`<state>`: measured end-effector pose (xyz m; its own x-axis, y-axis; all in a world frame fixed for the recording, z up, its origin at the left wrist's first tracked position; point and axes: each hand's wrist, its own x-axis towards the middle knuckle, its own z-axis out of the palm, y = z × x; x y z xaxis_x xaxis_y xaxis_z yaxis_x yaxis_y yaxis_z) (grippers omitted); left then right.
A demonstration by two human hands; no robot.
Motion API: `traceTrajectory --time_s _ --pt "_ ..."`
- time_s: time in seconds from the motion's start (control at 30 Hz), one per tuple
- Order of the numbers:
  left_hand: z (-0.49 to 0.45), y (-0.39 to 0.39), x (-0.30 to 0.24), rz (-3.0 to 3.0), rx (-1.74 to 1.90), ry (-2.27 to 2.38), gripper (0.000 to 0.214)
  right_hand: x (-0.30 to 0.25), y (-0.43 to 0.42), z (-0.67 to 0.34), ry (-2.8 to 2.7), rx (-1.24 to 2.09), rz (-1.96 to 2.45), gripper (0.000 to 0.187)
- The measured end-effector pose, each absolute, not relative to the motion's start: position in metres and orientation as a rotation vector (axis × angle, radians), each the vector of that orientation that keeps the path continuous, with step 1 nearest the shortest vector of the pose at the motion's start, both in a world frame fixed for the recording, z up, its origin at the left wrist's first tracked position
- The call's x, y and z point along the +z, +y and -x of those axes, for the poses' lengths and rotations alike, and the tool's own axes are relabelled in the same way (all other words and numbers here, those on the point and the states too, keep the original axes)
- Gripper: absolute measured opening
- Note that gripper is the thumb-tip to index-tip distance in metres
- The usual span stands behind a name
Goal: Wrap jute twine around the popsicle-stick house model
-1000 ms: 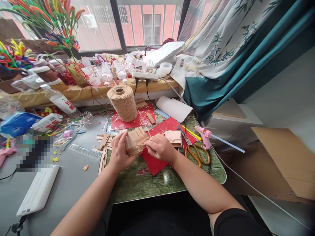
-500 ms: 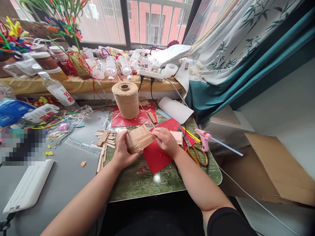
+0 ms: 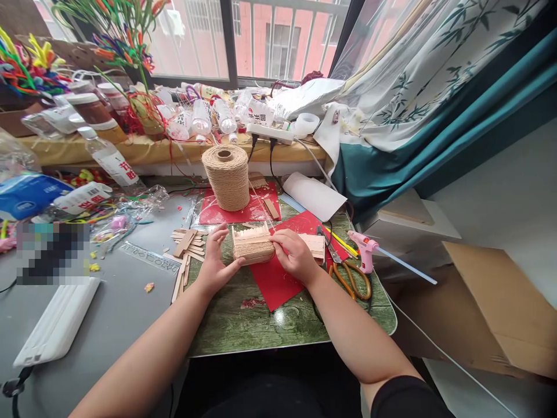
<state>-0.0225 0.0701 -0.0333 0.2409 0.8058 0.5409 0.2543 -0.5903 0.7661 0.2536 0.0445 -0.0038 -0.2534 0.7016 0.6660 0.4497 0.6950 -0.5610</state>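
A small wooden craft-stick box (image 3: 255, 248), its side wrapped in rows of jute twine, is held over the table in front of me. My left hand (image 3: 214, 262) is at its left end, fingers spread and off the box, with the thumb tip against the lower left edge. At the right end, my right hand (image 3: 296, 254) is closed, fingertips pinching the twine against the box corner. A strand runs from there up to the large twine spool (image 3: 226, 180) standing behind the box. The right fingertips' exact hold is partly hidden.
Loose craft sticks (image 3: 188, 249) lie left of the box. Red sheets (image 3: 274, 290) lie beneath and behind it. To the right are scissors (image 3: 352, 278), a pink glue gun (image 3: 364, 249) and another stick piece (image 3: 314, 245). A white power strip (image 3: 270, 133) sits on the cluttered sill.
The box has turned so its twine-wrapped side faces me more squarely. My left fingers have come off its left end and spread. My right hand stays at the right corner.
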Motion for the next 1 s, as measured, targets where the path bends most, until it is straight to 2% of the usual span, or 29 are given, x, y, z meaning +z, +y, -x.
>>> traceTrajectory --time_s 0.1,0.17,0.53,1.0 --pt "0.027 0.067 -0.028 -2.048 1.339 1.111 0.043 -0.001 0.044 -0.251 -1.89 0.317 0.898 0.026" --pt "0.028 0.065 -0.027 -1.975 1.29 1.086 0.038 0.001 0.045 -0.251 -1.888 0.309 0.906 0.025" --pt "0.026 0.064 -0.028 -1.797 1.205 0.987 0.032 0.009 0.048 -0.244 -1.824 0.344 0.951 0.022" --pt "0.021 0.065 -0.019 -1.608 1.174 0.946 0.038 0.005 0.044 -0.239 -1.746 0.414 0.973 0.021"
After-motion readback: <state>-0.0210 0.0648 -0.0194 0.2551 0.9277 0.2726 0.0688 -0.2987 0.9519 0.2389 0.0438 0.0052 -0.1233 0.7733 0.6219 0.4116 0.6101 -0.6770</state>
